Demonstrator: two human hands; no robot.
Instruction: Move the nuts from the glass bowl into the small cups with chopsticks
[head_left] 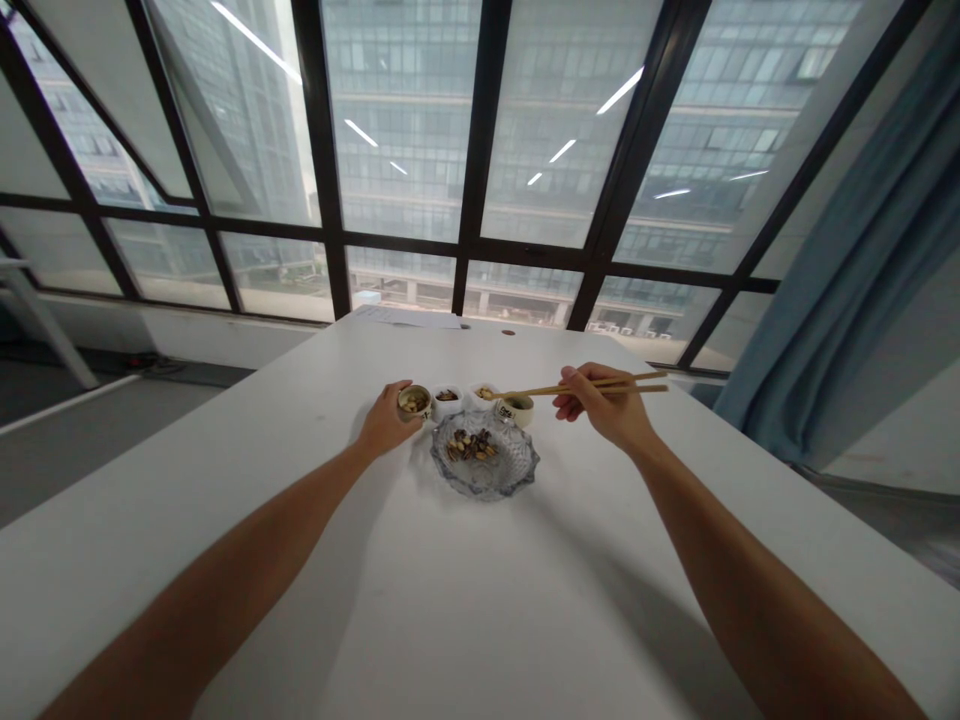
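Observation:
My right hand (600,402) grips a pair of wooden chopsticks (547,389), their tips over the right white cup (484,398), which holds pale pieces. My left hand (388,422) is closed around a small tan cup (415,403) with light pieces in it. Beside that cup stands another white cup (447,404) with darker contents. A second tan cup (519,412), with dark marking on its side, is at the right end of the row. In front lies a scalloped glass bowl (514,465) holding a mix of dark and light seeds or nuts (472,445).
The white table (450,600) stretches toward the large framed windows (405,120). Papers (405,317) lie at its far edge, near a small brown round spot (508,332). A blue curtain (825,270) hangs at the right.

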